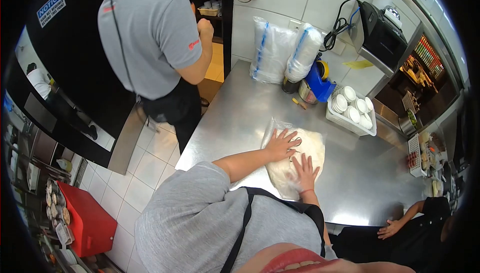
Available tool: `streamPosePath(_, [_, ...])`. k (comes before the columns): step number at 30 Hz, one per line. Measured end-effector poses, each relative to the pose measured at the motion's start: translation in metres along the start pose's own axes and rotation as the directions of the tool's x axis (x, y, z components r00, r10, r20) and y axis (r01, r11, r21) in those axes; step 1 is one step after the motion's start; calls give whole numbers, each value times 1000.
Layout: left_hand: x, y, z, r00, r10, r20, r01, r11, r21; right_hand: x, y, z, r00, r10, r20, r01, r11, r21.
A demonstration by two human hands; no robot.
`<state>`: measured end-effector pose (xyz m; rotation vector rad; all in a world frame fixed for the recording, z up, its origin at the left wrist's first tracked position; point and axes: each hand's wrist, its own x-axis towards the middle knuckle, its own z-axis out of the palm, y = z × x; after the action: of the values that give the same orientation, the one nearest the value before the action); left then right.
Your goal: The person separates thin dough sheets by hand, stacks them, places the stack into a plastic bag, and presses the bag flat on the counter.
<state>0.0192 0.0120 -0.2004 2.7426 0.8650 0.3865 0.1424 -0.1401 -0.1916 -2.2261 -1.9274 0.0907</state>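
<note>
A clear plastic bag (314, 145) of pale, off-white contents lies flattened on the steel counter. What fills it I cannot make out. My left hand (282, 146) rests palm down on its upper part, fingers spread. Closer to my body, my right hand (305, 172) presses on the bag's lower part, also with fingers apart. Both hands touch the plastic and neither grips it. Loose film sticks out at the bag's top and bottom edges.
The steel counter (235, 108) carries wrapped plastic packs (272, 50), a blue tape dispenser (320, 84) and a white basket (350, 123) of white cups or lids. A person in grey (150, 33) stands at left; a dark-sleeved person's hand (390, 229) is at lower right.
</note>
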Motion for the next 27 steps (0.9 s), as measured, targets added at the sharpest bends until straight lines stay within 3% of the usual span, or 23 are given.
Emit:
streamPosePath(4, [7,-1,-8,998,2,70,-2,1000,-6,-15,4,-11,989,-115,93,106,989,100])
streamPosePath(6, [23,4,-30,991,-23,131,34,996,-82,-4,5,-36,958,-128,258,65,969,240])
streamPosePath(7, [31,9,-44,1000,6,13,-4,992,-123,4,3,-47,989,-101,105,59,938,341])
streamPosePath(8, [37,21,-67,994,29,-109,-46,986,-159,17,2,-62,989,-100,105,59,938,343])
streamPosePath(9, [41,32,-85,994,26,-109,-43,987,-157,31,0,-77,998,-9,-65,35,916,401])
streamPosePath(10, [44,44,-101,976,56,-212,-90,984,-153,41,-1,-85,971,89,-224,24,888,459])
streamPosePath(11, [45,47,-107,946,84,-315,-135,980,-144,50,-1,-86,972,81,-220,30,888,459])
streamPosePath(13, [38,45,-102,951,46,-306,-111,974,-198,66,1,-84,910,172,-378,53,854,517])
streamPosePath(14, [31,46,-93,957,19,-289,-96,962,-254,73,8,-73,911,167,-378,57,854,516])
streamPosePath(15, [22,42,-70,966,0,-257,-53,979,-198,79,18,-51,936,238,-260,-106,894,436])
streamPosePath(16, [8,39,-53,995,-19,-100,-1,981,-195,84,27,-25,936,321,-147,-259,907,331])
streamPosePath(17, [-6,36,-39,997,-41,60,52,981,-186,84,36,9,948,318,31,-319,946,59])
streamPosePath(18, [-18,32,-23,997,-44,64,55,981,-188,78,33,10,948,318,36,-319,946,59])
streamPosePath(20, [-25,23,-9,998,55,40,-56,998,34,73,19,-5,970,241,42,-239,970,-47])
streamPosePath(27, [-22,22,-5,998,68,-12,-67,996,56,72,18,-8,967,253,12,-253,967,8])
